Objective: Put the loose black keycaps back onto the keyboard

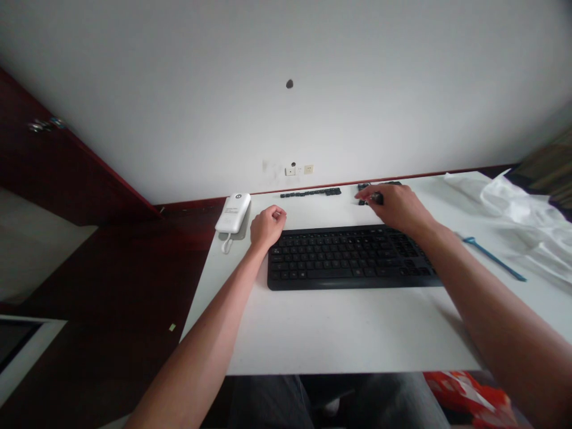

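Observation:
A black keyboard (330, 256) lies on the white table, with some key spots along its upper and right part looking different from the rest. My left hand (267, 227) rests by its upper left corner, fingers curled in and no object visible in them. Beyond the keyboard's right half, my right hand (395, 205) pinches a small tool (378, 198) with a dark rounded handle; its exact kind is unclear. Just under those fingertips sit a few loose black keycaps (361, 202). A row of black keycaps (310, 192) runs along the table's back edge.
A white power bank (233, 213) with a short cable loop lies at the back left. On the right are a blue stick-like tool (494, 258) and a crumpled white plastic bag (518, 208). The wall (214, 107) rises directly behind the table (348, 333).

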`<action>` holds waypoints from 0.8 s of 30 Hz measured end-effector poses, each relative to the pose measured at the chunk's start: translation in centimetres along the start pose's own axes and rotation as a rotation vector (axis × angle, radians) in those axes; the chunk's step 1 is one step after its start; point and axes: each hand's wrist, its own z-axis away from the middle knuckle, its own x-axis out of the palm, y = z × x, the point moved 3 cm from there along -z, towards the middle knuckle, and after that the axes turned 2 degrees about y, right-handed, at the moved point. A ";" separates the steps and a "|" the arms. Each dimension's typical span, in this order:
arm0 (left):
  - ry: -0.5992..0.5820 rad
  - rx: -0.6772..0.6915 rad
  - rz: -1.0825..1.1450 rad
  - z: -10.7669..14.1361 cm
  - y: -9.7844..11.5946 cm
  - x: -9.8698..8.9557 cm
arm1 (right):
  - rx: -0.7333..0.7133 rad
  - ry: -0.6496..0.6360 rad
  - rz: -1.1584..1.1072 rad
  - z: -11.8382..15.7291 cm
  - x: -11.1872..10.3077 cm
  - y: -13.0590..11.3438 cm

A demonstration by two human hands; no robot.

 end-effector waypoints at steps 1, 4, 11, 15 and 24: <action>0.000 0.001 0.003 0.0 0.0 0.0 | 0.003 0.002 -0.065 0.0 0.0 -0.3; 0.006 0.001 0.005 0.0 0.0 0.0 | 0.069 0.008 -0.386 -0.1 0.2 -1.4; 0.002 0.004 0.001 -0.1 -0.1 0.1 | 0.236 -0.027 -1.058 0.0 2.8 -3.0; 0.006 0.004 0.003 0.0 -0.1 0.1 | 0.286 0.061 -1.096 0.1 3.3 -3.2; 0.009 -0.002 0.001 0.0 -0.2 0.1 | 0.294 -0.024 -1.489 0.4 2.9 -4.6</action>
